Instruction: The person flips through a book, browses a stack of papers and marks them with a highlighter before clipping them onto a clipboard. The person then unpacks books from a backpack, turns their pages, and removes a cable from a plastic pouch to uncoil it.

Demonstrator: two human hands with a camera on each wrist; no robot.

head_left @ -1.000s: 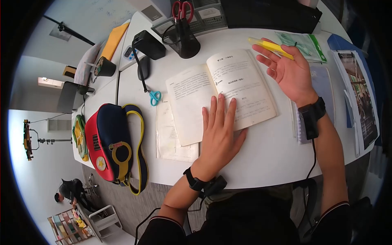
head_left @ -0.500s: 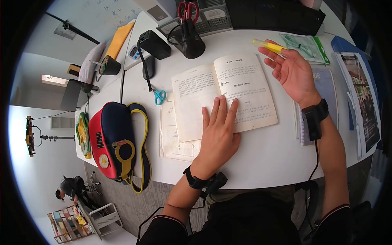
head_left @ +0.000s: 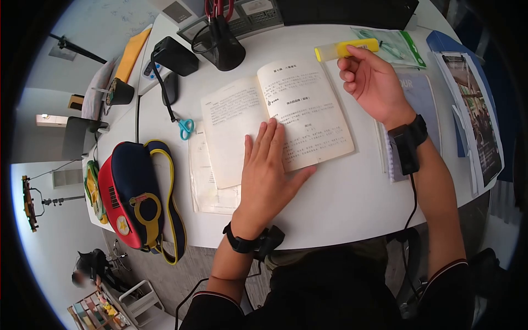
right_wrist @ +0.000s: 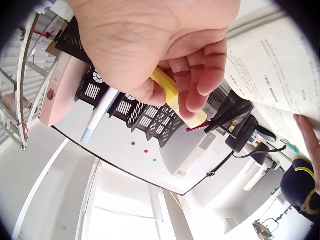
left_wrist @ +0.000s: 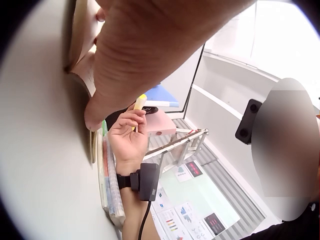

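An open book [head_left: 316,124] with printed pages lies on the white desk, over another worn booklet [head_left: 206,192]. My left hand [head_left: 264,173] rests on the lower part of the book with fingers extended across the inner fold and the thumb spread to the side. Beyond the book's right page, my right hand [head_left: 379,91] pinches a yellow highlighter [head_left: 360,44] between thumb and fingers, raised above the desk. Its pale end points left in the head view. The right wrist view shows the highlighter [right_wrist: 165,87] between thumb and curled fingers.
Left of the book are blue-handled scissors [head_left: 186,129] and a red and navy bag [head_left: 131,190]. A black pen holder [head_left: 226,49] stands behind. To the right lie a spiral notebook [head_left: 421,104], a clear packet [head_left: 404,49] and a clipboard with papers [head_left: 470,121].
The highlighter has turned in my right hand, from slanting down to the right to nearly level, and the right fingers have curled more. My left hand stays on the book; the head view has shifted.
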